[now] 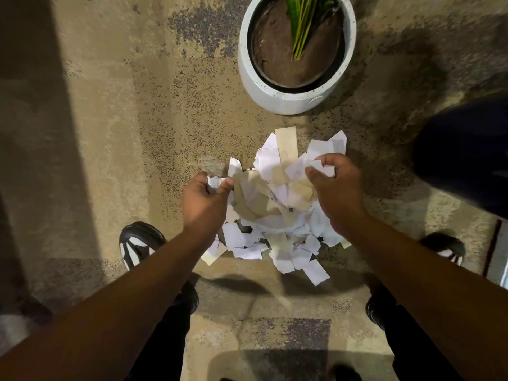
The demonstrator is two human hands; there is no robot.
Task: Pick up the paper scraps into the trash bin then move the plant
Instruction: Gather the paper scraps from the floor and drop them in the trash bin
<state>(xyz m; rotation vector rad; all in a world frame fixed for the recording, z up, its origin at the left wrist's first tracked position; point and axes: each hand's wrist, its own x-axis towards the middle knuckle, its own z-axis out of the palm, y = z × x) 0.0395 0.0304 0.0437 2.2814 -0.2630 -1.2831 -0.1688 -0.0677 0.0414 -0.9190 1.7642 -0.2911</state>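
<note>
Paper scraps (pixel 277 215), white and tan, lie in a loose heap on the speckled floor (pixel 170 111), between the person's two shoes (pixel 138 242). Both bare arms reach down over the heap. The left hand (pixel 204 200) sits at the heap's left edge, its grip pressed together on a small white scrap between thumb and fingers. The right hand (pixel 336 193) is at the upper right of the heap, its grip curled shut around a bunch of white scraps. Several tan strips look blurred between the two hands. Beyond the heap, near but apart from it, stands the plant (pixel 303 26) in a round white pot (pixel 277 97) with brown soil and green leaves. A dark shape (pixel 467 149) fills the right edge; what it is cannot be told.
</note>
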